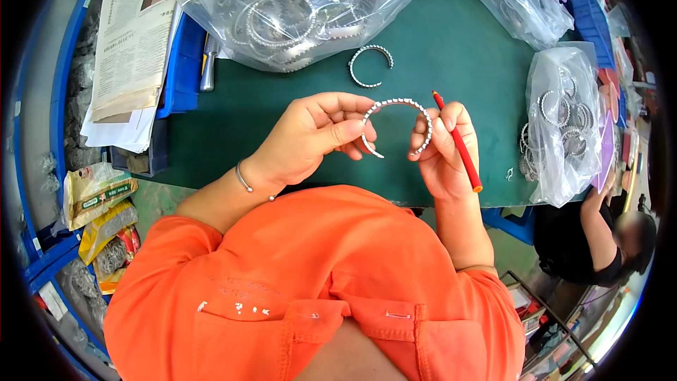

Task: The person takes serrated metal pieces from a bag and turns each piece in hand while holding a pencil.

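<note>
Between my two hands is a silver open-ended cuff bangle (400, 101), held up over the table's near edge with its gap facing me. My left hand (321, 130) pinches one side of it between thumb and fingers. On the other side, my right hand (448, 141) grips the bangle near its end and also carries a red pencil (460, 144), which slants across the fingers with its sharpened tip pointing away from me. A second, similar cuff bangle (352, 70) lies on the green table (268, 102) just beyond my hands.
A large clear plastic bag (254, 28) of bangles lies at the back. At right is another bag (557, 141) with bangles. Papers (130, 56) rest on a blue bin (185, 63) at left, beside a metal-handled tool (209, 63). Another person (589, 240) sits at far right.
</note>
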`<state>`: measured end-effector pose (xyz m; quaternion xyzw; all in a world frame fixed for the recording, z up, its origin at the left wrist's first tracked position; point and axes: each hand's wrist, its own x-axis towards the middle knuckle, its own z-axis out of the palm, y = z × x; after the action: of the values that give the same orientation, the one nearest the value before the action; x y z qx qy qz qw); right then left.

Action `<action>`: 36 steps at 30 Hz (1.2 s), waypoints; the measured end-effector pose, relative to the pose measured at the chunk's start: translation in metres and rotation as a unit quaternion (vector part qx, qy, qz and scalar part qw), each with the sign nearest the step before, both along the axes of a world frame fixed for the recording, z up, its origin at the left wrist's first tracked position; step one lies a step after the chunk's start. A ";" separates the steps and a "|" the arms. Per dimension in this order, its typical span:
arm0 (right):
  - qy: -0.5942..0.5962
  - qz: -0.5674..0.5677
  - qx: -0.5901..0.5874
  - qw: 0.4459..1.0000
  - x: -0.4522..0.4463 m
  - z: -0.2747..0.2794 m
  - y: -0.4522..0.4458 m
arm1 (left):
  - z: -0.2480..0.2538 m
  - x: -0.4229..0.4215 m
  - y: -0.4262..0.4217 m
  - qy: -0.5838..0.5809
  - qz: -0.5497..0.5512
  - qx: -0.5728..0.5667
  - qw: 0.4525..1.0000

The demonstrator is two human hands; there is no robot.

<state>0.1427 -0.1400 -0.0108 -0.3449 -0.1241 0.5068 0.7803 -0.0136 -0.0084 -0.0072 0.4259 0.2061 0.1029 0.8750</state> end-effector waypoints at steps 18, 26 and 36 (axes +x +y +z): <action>-0.072 0.015 -0.072 0.995 0.001 -0.002 -0.001 | 0.000 -0.002 0.000 0.020 0.014 -0.060 0.998; -0.075 0.009 -0.076 0.994 0.001 -0.003 -0.001 | -0.001 -0.002 0.000 0.013 0.015 -0.040 0.999; -0.240 -0.045 -0.064 0.968 -0.007 0.008 -0.004 | 0.001 0.000 0.001 0.015 0.000 -0.050 0.999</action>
<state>0.1362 -0.1441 -0.0029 -0.5108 -0.2598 0.3799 0.7261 -0.0139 -0.0076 -0.0065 0.3826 0.2238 0.0864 0.8922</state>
